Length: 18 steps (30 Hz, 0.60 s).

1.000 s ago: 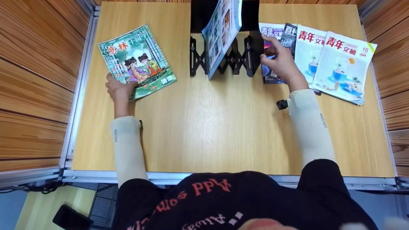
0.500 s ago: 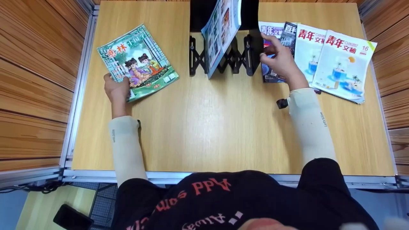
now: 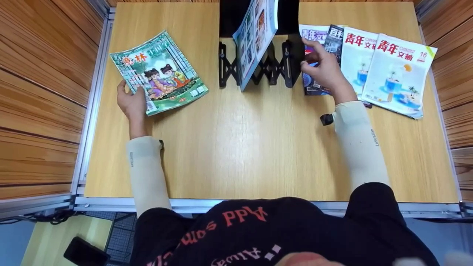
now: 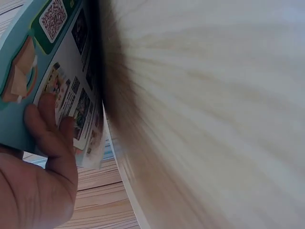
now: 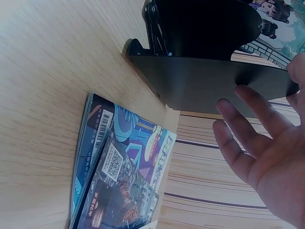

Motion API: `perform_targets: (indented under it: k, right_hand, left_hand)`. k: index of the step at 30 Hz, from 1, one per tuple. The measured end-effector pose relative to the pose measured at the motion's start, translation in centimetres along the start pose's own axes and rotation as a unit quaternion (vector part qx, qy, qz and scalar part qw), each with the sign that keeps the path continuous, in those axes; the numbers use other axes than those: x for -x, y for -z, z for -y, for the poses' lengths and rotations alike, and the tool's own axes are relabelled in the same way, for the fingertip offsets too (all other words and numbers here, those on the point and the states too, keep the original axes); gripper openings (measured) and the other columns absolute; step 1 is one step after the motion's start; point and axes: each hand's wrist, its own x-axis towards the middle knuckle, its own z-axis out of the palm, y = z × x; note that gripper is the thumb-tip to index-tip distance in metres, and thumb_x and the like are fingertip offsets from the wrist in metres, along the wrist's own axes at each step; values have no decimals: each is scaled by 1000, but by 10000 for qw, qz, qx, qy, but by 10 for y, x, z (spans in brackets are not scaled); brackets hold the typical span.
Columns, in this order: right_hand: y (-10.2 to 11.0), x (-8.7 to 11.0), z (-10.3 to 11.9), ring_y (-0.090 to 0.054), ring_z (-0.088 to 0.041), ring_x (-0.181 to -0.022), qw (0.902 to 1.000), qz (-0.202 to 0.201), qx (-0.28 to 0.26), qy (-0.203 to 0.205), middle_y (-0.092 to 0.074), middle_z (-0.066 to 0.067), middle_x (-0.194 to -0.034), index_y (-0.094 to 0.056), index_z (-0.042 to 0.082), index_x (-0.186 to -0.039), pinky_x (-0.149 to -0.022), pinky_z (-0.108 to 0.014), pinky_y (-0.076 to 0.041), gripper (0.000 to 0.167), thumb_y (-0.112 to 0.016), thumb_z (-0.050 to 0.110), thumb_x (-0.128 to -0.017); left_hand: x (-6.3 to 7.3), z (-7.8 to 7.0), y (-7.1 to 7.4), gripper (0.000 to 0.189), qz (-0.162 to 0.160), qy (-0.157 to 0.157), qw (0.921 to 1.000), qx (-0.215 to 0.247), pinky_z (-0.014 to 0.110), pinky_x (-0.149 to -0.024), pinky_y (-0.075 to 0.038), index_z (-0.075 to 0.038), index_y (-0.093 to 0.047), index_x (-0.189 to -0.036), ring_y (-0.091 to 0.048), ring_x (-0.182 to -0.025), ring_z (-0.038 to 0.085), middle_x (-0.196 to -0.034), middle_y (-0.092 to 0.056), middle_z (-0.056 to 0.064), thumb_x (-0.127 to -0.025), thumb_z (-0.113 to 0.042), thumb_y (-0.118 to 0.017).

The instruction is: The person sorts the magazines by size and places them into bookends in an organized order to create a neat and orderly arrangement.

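On the left side of the table, my left hand [image 3: 132, 101] holds a green children's magazine [image 3: 162, 70] by its lower left corner, thumb on the cover. The left wrist view shows its fingers [image 4: 53, 136] spread against the back cover, which is tilted up from the table. At the top centre stands a black expandable bookend [image 3: 294, 61] with crossed folding bars. One upright magazine [image 3: 255, 44] leans inside it. My right hand [image 3: 326, 70] grips the edge of the bookend's right end plate. Seen from the right wrist, several fingertips [image 5: 244, 90] lie close to the plate's outer face.
To the right of the bookend, several magazines [image 3: 397, 77] lie overlapping in a fan. A dark-covered magazine [image 5: 126, 186] is partly beneath my right hand in the head view. Wood-patterned walls [image 3: 40, 92] flank the table [image 3: 236, 147]. A phone [image 3: 85, 251] lies on a lower surface.
My left hand has shifted slightly left and its thumb has drawn back toward the magazine's edge. The magazine is now tilted and bent more. My right hand and the bookend stay in place.
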Motion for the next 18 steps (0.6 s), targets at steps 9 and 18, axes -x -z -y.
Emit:
perform_targets:
  k: [9,18]
  right_hand:
    - [1,-1,1,-58,-16,-108,10000,-56,-10,10,-65,-14,-124,-32,55,-141,-90,-31,-47,59,-56,28,-94]
    - [0,-1,1,-57,-19,-111,10000,-29,64,-40,-64,-14,-124,-30,56,-141,-94,-35,-46,59,-55,30,-95]
  left_hand:
    - [8,-8,-7,56,-398,-649,9971,83,20,-53,-35,-32,-45,-142,-41,-58,6,-69,-43,-4,-91,-13,-61]
    - [24,-15,-13,61,-424,-1542,9860,463,17,-54,-41,-28,-46,-142,-49,-68,5,-116,-64,0,-89,-2,-59]
